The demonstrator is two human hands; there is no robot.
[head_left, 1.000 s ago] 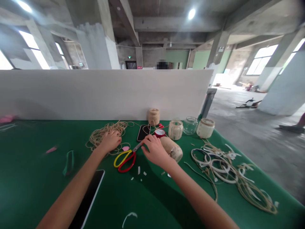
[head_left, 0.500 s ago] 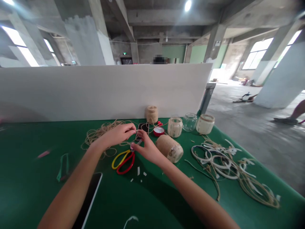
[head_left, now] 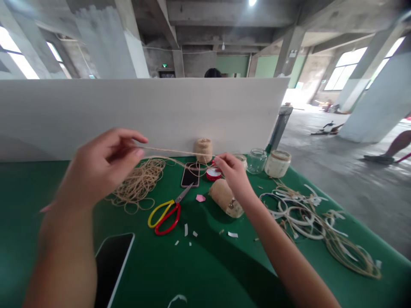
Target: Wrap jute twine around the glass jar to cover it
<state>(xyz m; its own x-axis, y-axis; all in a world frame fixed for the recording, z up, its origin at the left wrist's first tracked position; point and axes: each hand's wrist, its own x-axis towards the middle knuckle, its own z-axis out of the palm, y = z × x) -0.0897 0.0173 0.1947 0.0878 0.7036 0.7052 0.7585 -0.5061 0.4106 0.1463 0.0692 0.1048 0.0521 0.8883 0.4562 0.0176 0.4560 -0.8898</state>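
Observation:
A strand of jute twine (head_left: 180,150) is stretched nearly level between my two hands. My left hand (head_left: 107,164), raised on the left, grips one part of it. On the right, my right hand (head_left: 233,169) pinches the strand between thumb and fingers. Below my right hand lies a jar wrapped in twine (head_left: 221,194), on its side. A loose heap of twine (head_left: 139,182) sits beyond my left hand. Scissors with one yellow and one red handle (head_left: 171,211) lie on the table between my forearms, blades apart.
A phone (head_left: 190,175), a red roll of tape (head_left: 213,173) and an upright twine-wrapped jar (head_left: 204,150) stand near the white partition (head_left: 144,115). Glass jars (head_left: 257,161) are at the right. Coiled cords and rings (head_left: 305,224) spread along the right edge. A tablet (head_left: 115,261) lies front left.
My hands have moved apart, the left one up and leftward, the right one rightward and up. Twine now spans between them. The scissors stay on the table.

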